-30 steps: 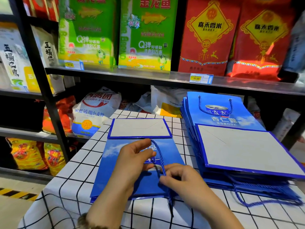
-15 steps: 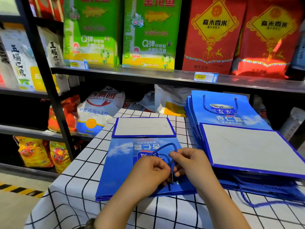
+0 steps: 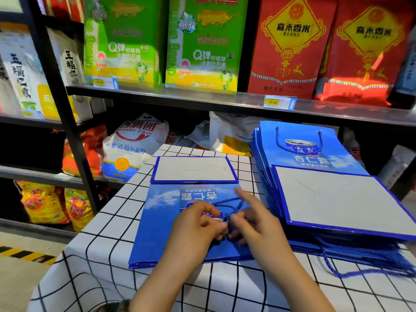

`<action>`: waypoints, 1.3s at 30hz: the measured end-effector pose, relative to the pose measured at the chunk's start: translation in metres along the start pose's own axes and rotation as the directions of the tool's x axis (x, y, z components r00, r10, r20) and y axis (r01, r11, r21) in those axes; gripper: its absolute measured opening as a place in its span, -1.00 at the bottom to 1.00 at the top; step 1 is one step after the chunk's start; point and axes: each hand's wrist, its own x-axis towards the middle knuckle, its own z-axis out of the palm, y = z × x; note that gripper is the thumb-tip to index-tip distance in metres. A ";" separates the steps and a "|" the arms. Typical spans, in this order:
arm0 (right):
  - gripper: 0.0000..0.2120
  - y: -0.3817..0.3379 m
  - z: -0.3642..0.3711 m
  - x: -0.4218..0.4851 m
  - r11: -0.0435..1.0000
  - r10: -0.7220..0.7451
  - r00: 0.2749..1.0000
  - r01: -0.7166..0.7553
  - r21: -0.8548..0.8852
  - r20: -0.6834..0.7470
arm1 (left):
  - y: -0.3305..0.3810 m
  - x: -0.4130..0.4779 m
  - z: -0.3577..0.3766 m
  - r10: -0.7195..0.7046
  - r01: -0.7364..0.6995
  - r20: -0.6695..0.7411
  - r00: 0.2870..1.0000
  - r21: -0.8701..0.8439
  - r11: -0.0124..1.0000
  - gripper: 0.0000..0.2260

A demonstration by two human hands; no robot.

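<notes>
Your left hand (image 3: 198, 224) and right hand (image 3: 255, 226) hold fingers pinched on the cord (image 3: 227, 202) of the bag (image 3: 157, 233) (right forefinger straying); slacken, and it could slip loose.

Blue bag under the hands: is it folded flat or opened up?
Folded flat. The blue bag lies flat on the checked tablecloth, grey base folded over; left hand and right hand pinch its cord.

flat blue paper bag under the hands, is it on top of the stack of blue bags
No, the flat blue paper bag lies by itself on the checked tablecloth, left of the stack of blue bags.
</notes>
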 end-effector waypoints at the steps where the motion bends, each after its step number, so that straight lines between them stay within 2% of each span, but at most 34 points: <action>1: -0.61 0.001 -0.001 -0.003 1.000 -0.012 0.999 0.012 -0.014 0.030 | 0.000 0.000 0.001 0.022 -0.022 0.006 1.000 0.002 1.000 -0.83; 5: -0.74 0.005 -0.008 -0.007 0.997 0.020 0.999 -0.018 0.076 -0.027 | 0.002 -0.002 0.006 0.064 -0.076 0.098 0.993 0.126 0.989 -0.80; 6: -0.74 0.007 -0.008 -0.008 0.999 0.003 0.998 0.000 0.050 -0.058 | 0.003 -0.004 0.005 0.086 -0.107 0.121 0.989 0.178 0.978 -0.81; 7: -0.74 0.009 -0.009 -0.009 0.999 -0.033 0.996 0.031 -0.023 -0.085 | 0.003 -0.006 0.003 0.124 -0.167 0.157 0.980 0.300 0.939 -0.84; 8: -0.75 0.011 -0.010 -0.010 0.988 -0.086 0.991 0.071 -0.140 -0.101 | 0.005 -0.009 0.000 0.172 -0.253 0.207 0.963 0.474 0.843 -0.80; 9: -0.78 0.012 -0.012 -0.012 0.956 -0.139 0.985 0.107 -0.273 -0.103 | 0.005 -0.012 -0.002 0.204 -0.331 0.268 0.942 0.629 0.703 -0.71; 10: -0.84 0.013 -0.013 -0.014 0.913 -0.185 0.978 0.135 -0.384 -0.098 | 0.003 -0.015 -0.005 0.221 -0.386 0.317 0.922 0.714 0.584 -0.63; 11: -0.89 0.013 -0.016 -0.016 0.876 -0.211 0.973 0.148 -0.459 -0.090 | 0.001 -0.018 -0.007 0.213 -0.402 0.341 0.916 0.754 0.520 -0.60; 12: -0.92 0.013 -0.018 -0.018 0.848 -0.224 0.971 0.152 -0.508 -0.083 | -0.001 -0.019 -0.010 0.198 -0.397 0.345 0.918 0.770 0.500 -0.60; 15: -0.92 0.015 -0.021 -0.024 0.819 -0.221 0.973 0.152 -0.554 -0.060 | -0.008 -0.024 -0.021 0.177 -0.382 0.342 0.923 0.753 0.536 -0.58; 19: -0.92 0.015 -0.018 -0.026 0.823 -0.200 0.980 0.161 -0.545 -0.014 | -0.014 -0.028 -0.031 0.153 -0.402 0.379 0.913 0.764 0.505 -0.21; 24: -0.91 0.013 -0.018 -0.024 0.831 -0.169 0.986 0.142 -0.537 0.000 | -0.017 -0.029 -0.028 0.147 -0.407 0.388 0.910 0.767 0.496 -0.18; 27: -0.90 0.012 -0.018 -0.023 0.804 -0.156 0.987 0.147 -0.576 0.035 | -0.015 -0.031 -0.030 0.203 -0.412 0.360 0.911 0.756 0.508 -0.24; 31: -0.85 0.010 -0.018 -0.022 0.752 -0.163 0.981 0.193 -0.630 0.105 | -0.011 -0.030 -0.029 0.316 -0.467 0.354 0.880 0.761 0.450 -0.66; 34: -0.70 0.006 -0.022 -0.020 0.634 -0.159 0.953 0.300 -0.713 0.259 | -0.011 -0.028 -0.027 0.432 -0.499 0.318 0.844 0.762 0.413 -0.71; 36: -0.63 0.003 -0.024 -0.018 0.671 -0.110 0.921 0.347 -0.655 0.374 | -0.004 -0.025 -0.029 0.471 -0.500 0.305 0.828 0.781 0.375 -0.71; 38: -0.54 0.001 -0.026 -0.016 0.770 -0.094 0.905 0.330 -0.546 0.415 | 0.002 -0.017 -0.034 0.507 -0.485 0.285 0.814 0.812 0.323 -0.71; 39: -0.52 0.001 -0.026 -0.016 0.784 -0.088 0.901 0.326 -0.529 0.424 | 0.005 -0.015 -0.036 0.510 -0.466 0.265 0.819 0.825 0.320 -0.71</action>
